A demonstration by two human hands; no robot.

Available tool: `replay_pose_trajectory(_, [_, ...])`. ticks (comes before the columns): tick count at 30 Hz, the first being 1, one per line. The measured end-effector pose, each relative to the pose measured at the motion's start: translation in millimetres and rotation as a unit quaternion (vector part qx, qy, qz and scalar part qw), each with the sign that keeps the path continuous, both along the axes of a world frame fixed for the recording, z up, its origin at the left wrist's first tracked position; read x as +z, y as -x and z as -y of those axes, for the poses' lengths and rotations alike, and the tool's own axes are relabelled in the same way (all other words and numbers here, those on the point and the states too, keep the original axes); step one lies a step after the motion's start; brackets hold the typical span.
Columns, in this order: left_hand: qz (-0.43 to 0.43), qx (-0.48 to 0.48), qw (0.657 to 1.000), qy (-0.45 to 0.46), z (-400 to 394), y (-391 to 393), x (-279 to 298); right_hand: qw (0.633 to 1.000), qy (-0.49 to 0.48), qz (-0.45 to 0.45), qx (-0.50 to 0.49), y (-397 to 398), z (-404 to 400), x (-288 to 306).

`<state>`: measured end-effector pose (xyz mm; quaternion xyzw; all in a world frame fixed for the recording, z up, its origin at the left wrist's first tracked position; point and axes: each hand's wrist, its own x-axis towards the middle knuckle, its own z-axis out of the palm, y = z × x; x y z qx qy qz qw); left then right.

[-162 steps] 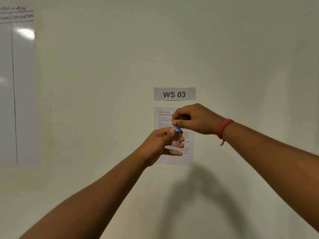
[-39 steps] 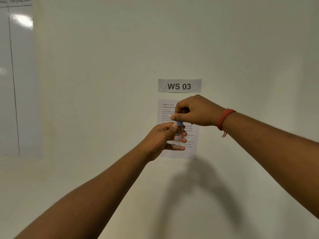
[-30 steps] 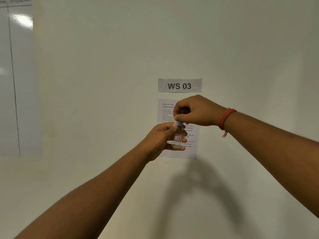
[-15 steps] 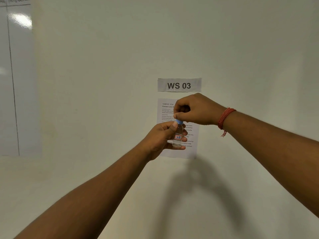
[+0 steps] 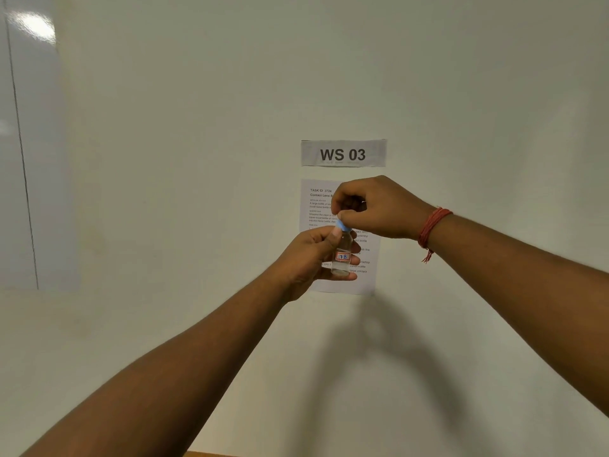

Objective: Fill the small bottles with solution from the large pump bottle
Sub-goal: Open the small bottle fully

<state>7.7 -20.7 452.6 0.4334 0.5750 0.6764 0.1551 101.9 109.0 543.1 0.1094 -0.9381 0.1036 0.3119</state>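
- Head view, looking at a pale wall, both arms raised in front of it; no bench or pump bottle in sight.
- Left hand (image 5: 311, 255) wraps the small clear bottle (image 5: 342, 255), thumb up near the neck, fingers curled round behind; bottle held upright in mid-air, well up off any surface.
- Bottle carries a small label reading "7B" in a red box; whether there is clear liquid inside, I cannot tell for sure.
- Right hand (image 5: 375, 209) comes over the top, thumb and forefinger pinched onto the blue cap (image 5: 343, 225); other fingers curled in. Red thread bracelet (image 5: 431, 225) on that wrist.
- Cap sits on the neck, slightly canted; seated or partly unscrewed, cannot tell.
- Behind the hands: "WS 03" sign (image 5: 342, 154) and a printed task sheet (image 5: 318, 206) stuck to the wall, partly hidden by the hands.
- Step in hand, by my reading: working the cap on this one bottle, either twisting it off or closing it; direction not readable from a still.
- Next move calls for a firm left-hand hold to stop the bottle spinning, short twists from the right, bottle kept upright so nothing spills.
- Risk: a small cap could slip from the pinch and drop.
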Motion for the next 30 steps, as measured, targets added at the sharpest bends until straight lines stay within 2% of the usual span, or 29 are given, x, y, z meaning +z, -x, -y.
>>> replay_pose_trajectory(12, [0.002, 0.004, 1.0, 0.015, -6.8, 1.9, -5.4, 0.999, 0.006, 0.027, 0.019, 2.7, -8.7, -4.4])
replay_pose_trajectory(21, [-0.003, 0.0, 1.0, 0.009, -6.4, 4.4, -9.1, 1.0, 0.02, 0.018, -0.007, 2.5, -12.5, -8.9])
replay_pose_trajectory(30, [-0.002, -0.006, 1.0, 0.003, -9.4, 7.8, -12.0, 0.999, 0.043, -0.001, 0.012, 4.4, -13.6, -13.2])
